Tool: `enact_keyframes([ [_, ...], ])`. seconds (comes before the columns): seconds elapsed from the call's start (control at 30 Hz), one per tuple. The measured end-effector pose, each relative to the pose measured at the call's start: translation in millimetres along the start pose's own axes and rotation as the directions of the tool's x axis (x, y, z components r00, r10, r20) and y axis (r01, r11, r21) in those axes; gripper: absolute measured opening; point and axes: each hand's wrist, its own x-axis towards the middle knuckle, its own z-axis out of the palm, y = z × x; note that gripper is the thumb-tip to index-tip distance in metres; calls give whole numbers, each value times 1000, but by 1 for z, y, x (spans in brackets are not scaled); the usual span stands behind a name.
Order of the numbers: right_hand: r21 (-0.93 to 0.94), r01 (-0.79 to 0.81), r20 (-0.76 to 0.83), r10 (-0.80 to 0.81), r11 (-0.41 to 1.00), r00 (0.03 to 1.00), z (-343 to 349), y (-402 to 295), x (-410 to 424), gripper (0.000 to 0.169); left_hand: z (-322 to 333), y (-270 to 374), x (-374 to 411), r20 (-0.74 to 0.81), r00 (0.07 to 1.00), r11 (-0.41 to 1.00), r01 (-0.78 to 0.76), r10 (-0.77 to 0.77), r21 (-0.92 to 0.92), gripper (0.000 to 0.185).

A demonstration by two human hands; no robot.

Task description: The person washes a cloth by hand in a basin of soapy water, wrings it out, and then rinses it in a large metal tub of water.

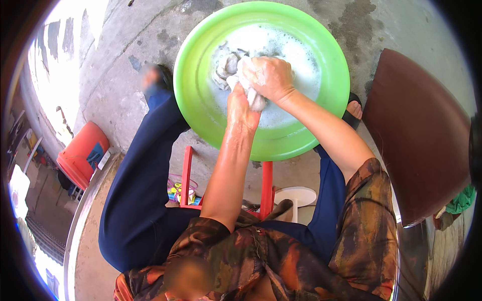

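Observation:
A wide green plastic basin (335, 75) holds sudsy, foamy water (286, 113). Above the suds, my left hand (244, 107) grips a wet, light-coloured cloth (245, 71) from below. My right hand (273, 77) is closed over the same cloth from the right and above. The cloth is bunched between both hands, and one end bulges out below my right hand. Grey wet fabric (227, 66) lies crumpled in the foam just left of my hands, and whether it joins the held cloth I cannot tell. Both wrists are wet.
Red stool legs (267, 184) and a round white stand (297, 195) are below the basin. A brown panel (418, 135) is at the right, a red plastic container (81, 154) at the left. My feet flank the basin on concrete floor (124, 90) with damp patches.

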Motion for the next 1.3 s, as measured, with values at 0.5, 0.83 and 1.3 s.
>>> enact_keyframes([
  [0.5,-258,314,-16,-328,914,944,-39,29,-11,35,-37,-2,10,-42,928,926,-365,370,102,43],
  [0.83,-70,-56,-38,53,996,998,14,49,-6,30,-22,-21,14,-241,969,998,55,-49,18,51],
  [1.3,349,-142,-114,192,926,975,-1,-3,-33,19,-5,-17,9,-11,1000,966,-12,15,257,23],
])
